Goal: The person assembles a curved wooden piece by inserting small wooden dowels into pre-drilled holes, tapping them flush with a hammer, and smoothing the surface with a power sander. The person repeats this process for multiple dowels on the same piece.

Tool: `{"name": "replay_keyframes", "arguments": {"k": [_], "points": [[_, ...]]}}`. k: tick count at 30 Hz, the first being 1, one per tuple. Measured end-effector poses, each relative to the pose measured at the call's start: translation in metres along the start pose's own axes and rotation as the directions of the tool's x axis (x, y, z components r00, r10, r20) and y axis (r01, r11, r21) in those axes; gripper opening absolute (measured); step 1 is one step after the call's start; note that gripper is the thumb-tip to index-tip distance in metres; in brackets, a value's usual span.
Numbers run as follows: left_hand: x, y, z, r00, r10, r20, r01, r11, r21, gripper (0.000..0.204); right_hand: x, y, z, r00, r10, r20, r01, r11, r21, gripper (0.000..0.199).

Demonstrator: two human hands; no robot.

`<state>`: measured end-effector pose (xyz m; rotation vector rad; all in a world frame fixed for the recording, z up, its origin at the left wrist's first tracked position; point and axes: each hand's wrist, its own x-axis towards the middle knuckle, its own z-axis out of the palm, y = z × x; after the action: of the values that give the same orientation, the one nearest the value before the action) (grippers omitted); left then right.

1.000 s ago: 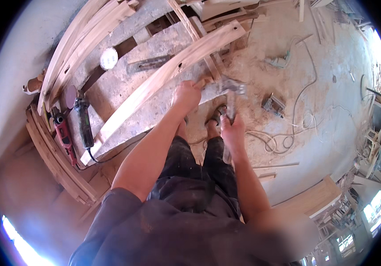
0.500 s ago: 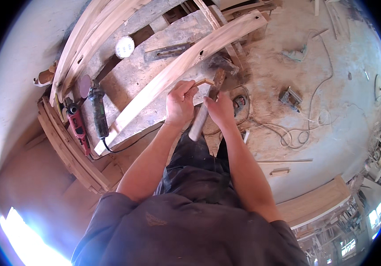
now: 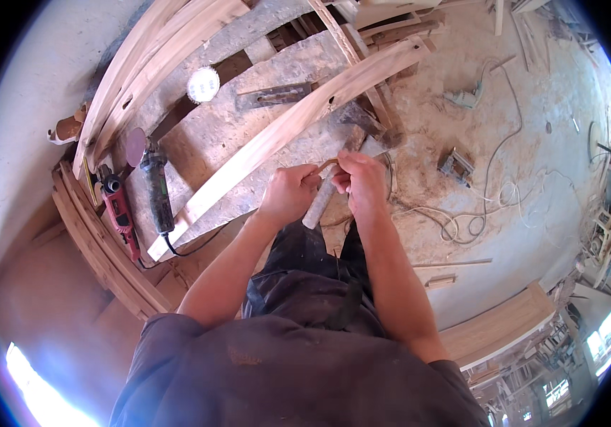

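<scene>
Step in hand, as judged: close fingertip handling of a thin strip (image 3: 328,163), both hands on it at once; left hand (image 3: 288,193) closed, thumb and fingers pinching one end; right hand (image 3: 363,181) pinching the other end, remaining fingers curled; strip off the surface, just outside the near edge of the worktop (image 3: 202,146), toward its right corner. Next move, by judgement, calls for a steady two-sided pinch and a clear view of the strip; hammer (image 3: 317,208) directly beneath, head toward the right corner, handle pointing at the legs; cannot tell whether it rests or is propped.

Surface: worktop grey, worn, with dark gaps; long curved board (image 3: 270,147) along the near edge, far end seemingly past the right edge; round saw blade (image 3: 203,85) and dark tool (image 3: 273,96) behind it; angle grinder (image 3: 156,185) and red power tool (image 3: 119,208) at the left edge.

Room: curved planks (image 3: 99,249) beyond the left edge; floor (image 3: 483,263) dusty, with looped cord (image 3: 490,208) to the right.
</scene>
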<state>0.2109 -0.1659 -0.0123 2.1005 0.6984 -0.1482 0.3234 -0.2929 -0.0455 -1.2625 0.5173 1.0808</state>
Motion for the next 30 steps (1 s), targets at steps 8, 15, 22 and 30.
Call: {"name": "replay_keyframes", "arguments": {"k": [8, 15, 22, 30], "points": [[-0.001, -0.004, 0.008, 0.975, -0.036, -0.217, 0.019, 0.997, -0.076, 0.018, 0.005, 0.007, 0.007, 0.999, -0.011, 0.046, 0.010, 1.000, 0.028, 0.015], [0.007, 0.025, -0.028, 0.942, -0.300, 0.153, 0.299, 0.954, 0.029, 0.014, -0.016, 0.006, 0.031, 0.932, -0.362, 0.013, 0.350, 0.890, -0.291, 0.012], [-0.021, -0.001, -0.037, 0.975, -0.018, 0.221, 0.042, 0.993, -0.106, 0.013, -0.025, -0.011, 0.000, 0.894, 0.128, 0.429, 0.156, 0.809, -0.567, 0.022], [-0.043, -0.017, -0.024, 0.927, -0.339, 0.160, 0.321, 0.938, 0.129, 0.017, -0.034, 0.040, 0.026, 0.629, -0.525, 0.573, 0.652, -0.046, -0.757, 0.026]]}}
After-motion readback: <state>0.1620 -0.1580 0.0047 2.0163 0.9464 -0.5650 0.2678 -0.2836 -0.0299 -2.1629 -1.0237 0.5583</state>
